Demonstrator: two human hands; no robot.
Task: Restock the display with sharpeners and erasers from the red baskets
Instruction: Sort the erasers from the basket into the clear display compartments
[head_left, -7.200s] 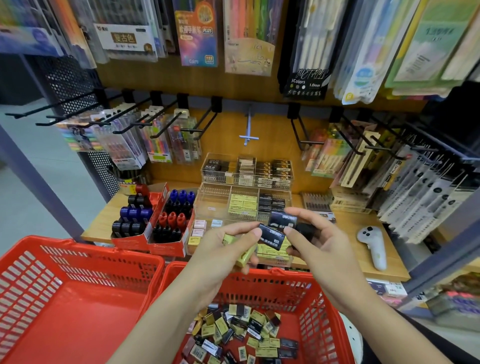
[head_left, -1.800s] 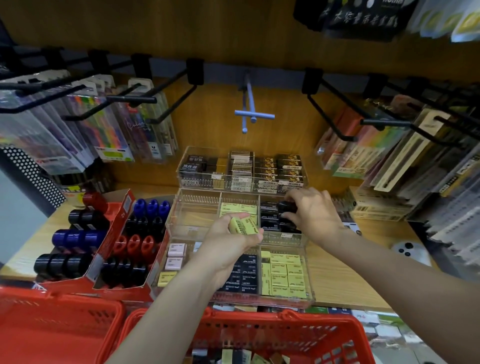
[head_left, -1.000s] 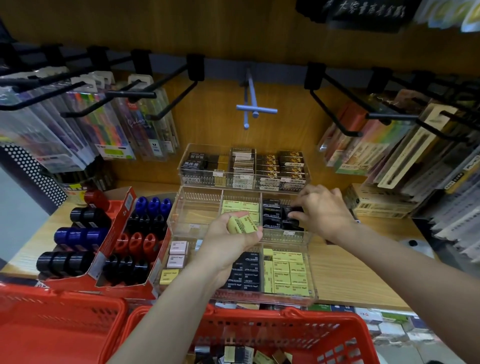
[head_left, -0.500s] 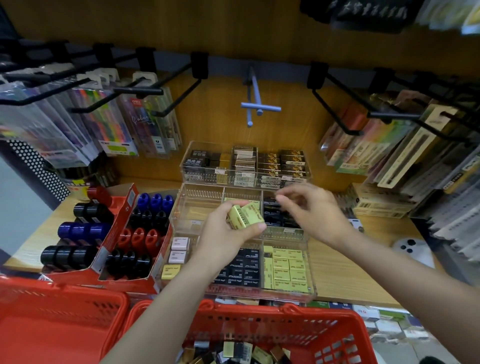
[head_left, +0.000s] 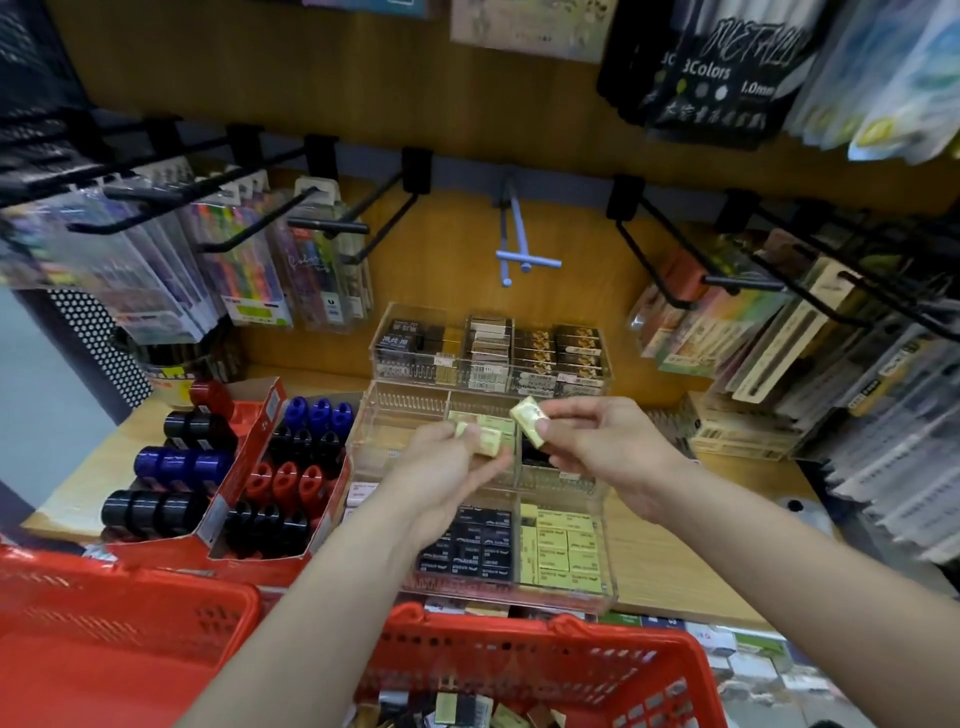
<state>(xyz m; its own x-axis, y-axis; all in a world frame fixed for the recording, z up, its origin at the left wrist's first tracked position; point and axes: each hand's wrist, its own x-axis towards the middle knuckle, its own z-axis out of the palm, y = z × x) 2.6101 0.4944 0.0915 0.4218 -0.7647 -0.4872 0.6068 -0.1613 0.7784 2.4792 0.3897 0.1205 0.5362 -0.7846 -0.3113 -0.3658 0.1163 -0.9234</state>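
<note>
Right hand's (head_left: 597, 447) grip now on yellow eraser (head_left: 529, 420), formerly empty

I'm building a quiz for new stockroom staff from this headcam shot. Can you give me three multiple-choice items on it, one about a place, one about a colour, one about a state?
1. Where is the right hand?
A. Inside the right red basket
B. Over the middle clear tray
C. On the hanging pen packs

2. What colour is the eraser pinched by the right hand?
A. Pale yellow
B. Blue
C. Red

3. What is the left hand doing?
A. Lying flat on the shelf
B. Hanging empty
C. Gripping yellow erasers

Answers:
1 B: the hand is above the middle clear tray, well clear of the right red basket.
2 A: its wrapper matches the yellow stock in the front tray.
3 C: the fingers curl round the small yellow blocks.
</note>
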